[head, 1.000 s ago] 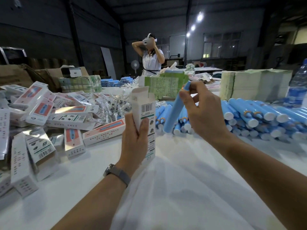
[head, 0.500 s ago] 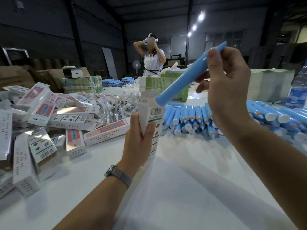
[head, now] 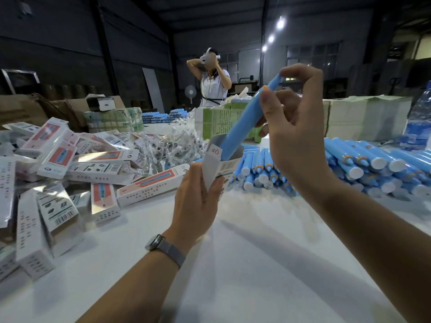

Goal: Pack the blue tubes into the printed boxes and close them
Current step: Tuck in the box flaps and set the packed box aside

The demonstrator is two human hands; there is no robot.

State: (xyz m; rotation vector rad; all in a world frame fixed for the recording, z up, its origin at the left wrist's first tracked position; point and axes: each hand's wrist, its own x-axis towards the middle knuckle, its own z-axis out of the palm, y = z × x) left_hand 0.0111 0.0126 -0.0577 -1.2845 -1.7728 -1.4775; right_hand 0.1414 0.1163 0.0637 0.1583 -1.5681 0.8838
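Observation:
My left hand (head: 198,197) grips an open printed box (head: 218,165) upright, its top flap standing up. My right hand (head: 296,127) pinches the upper end of a blue tube (head: 242,127), held slanted. The tube's lower end sits inside the box's open mouth. A heap of blue tubes with white caps (head: 349,166) lies on the white table (head: 245,264) behind and to the right of my hands. Printed boxes (head: 70,173) lie piled at the left.
A heap of clear plastic packets (head: 163,145) lies behind the box pile. Stacks of green cartons (head: 217,122) and wrapped bundles (head: 368,117) stand at the back. A water bottle (head: 419,120) is at the far right. A person (head: 213,82) stands beyond the table.
My right hand has lowered the tube, and its lower end has gone from above the box into the box's open mouth. The left hand keeps holding the box.

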